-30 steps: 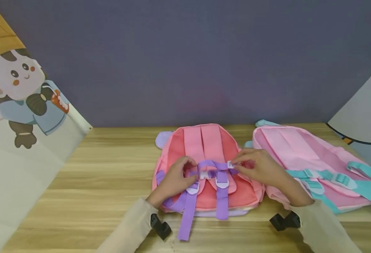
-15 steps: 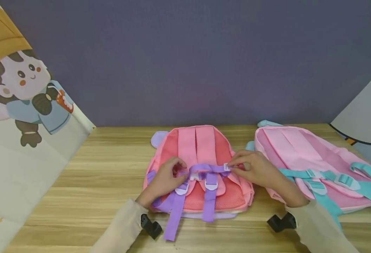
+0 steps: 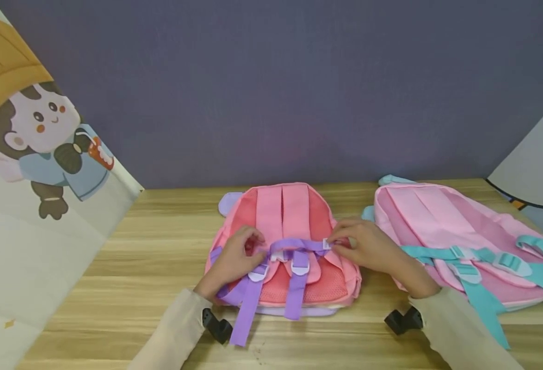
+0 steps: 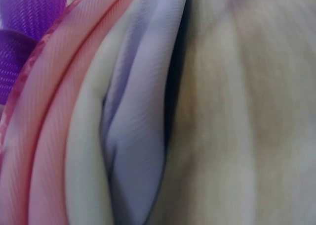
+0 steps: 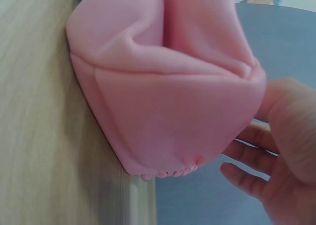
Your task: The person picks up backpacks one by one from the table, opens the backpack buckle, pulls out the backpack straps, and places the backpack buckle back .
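Tabletop stretches left from the edge of the coral backpack, right grip pinching its buckle, left grip's hold unclear.

The coral bag has slid left, farther from the pink bag; my left fingers and right fingers moved with it, now wider apart, the purple strap drawn longer.

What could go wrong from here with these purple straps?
The right grip pinches just the small white buckle, so it might slip loose. One purple strap tail extends past the darker pink backpack, near the left wrist's black camera in the head view, and could snag there.
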Demonstrator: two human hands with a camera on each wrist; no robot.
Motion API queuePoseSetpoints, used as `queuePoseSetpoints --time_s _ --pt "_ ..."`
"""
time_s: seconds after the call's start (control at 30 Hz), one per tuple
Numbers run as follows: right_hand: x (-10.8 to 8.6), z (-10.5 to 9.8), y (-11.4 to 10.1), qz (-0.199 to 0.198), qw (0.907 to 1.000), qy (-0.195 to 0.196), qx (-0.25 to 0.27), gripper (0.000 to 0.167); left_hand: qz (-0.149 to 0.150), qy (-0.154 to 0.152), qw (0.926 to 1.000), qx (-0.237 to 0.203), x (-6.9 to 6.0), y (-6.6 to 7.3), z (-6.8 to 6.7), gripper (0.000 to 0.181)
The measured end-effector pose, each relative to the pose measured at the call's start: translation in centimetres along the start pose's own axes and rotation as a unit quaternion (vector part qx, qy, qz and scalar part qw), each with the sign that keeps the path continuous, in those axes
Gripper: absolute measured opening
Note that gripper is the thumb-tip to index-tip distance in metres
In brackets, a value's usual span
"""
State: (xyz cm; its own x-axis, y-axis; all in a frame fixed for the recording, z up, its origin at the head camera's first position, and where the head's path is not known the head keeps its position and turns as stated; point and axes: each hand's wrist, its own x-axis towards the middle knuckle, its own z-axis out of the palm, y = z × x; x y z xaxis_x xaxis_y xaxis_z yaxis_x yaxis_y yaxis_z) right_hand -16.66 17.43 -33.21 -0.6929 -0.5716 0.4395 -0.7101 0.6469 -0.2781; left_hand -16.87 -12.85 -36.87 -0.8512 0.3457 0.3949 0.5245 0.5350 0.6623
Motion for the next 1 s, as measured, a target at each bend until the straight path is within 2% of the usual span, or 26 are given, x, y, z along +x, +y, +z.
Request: queuePoseSetpoints --time_s 0.13,0.33,0.43,0.53,0.6,0.7,0.77,0.87,1.0 --pt "0.0 0.0 -0.2 0.000 1.0000 -0.006 -0.003 0.014 0.004 -0.008 1.0000 0.002 -0.1 0.1 0.0 0.024" --pt "0.0 -0.5 -0.4 0.018 0.9991 -0.039 0.000 0.019 -0.031 -0.029 0.9991 0.002 -0.3 1.0 -0.6 0.039" --pt "0.0 -1.0 -0.5 0.028 0.9982 -0.052 -0.001 0.021 -0.029 -0.029 0.9991 0.009 -0.3 1.7 -1.2 0.046" --pt "0.0 -1.6 -0.5 0.032 0.9977 -0.061 -0.001 0.024 0.006 -0.006 0.9995 0.031 -0.2 2.5 -1.6 0.049" --pt "-0.2 -2.0 -0.6 0.038 0.9972 -0.064 -0.003 0.026 0.037 0.025 0.9980 0.045 -0.1 3.0 -1.7 0.050" --pt "-0.7 -2.9 -0.5 0.049 0.9970 -0.060 -0.007 0.029 0.093 0.077 0.9903 0.068 0.2 4.0 -1.4 0.046" --pt "-1.1 -3.6 -0.4 0.052 0.9971 -0.054 -0.009 0.030 0.122 0.102 0.9835 0.086 0.3 4.8 -0.9 0.042" --pt "-1.9 -4.6 -0.3 0.052 0.9975 -0.046 -0.011 0.030 0.155 0.114 0.9749 0.113 0.6 6.0 0.1 0.037" --pt "-3.0 -6.1 0.1 0.054 0.9979 -0.030 -0.020 0.029 0.170 0.114 0.9694 0.135 0.9 7.8 1.7 0.035"
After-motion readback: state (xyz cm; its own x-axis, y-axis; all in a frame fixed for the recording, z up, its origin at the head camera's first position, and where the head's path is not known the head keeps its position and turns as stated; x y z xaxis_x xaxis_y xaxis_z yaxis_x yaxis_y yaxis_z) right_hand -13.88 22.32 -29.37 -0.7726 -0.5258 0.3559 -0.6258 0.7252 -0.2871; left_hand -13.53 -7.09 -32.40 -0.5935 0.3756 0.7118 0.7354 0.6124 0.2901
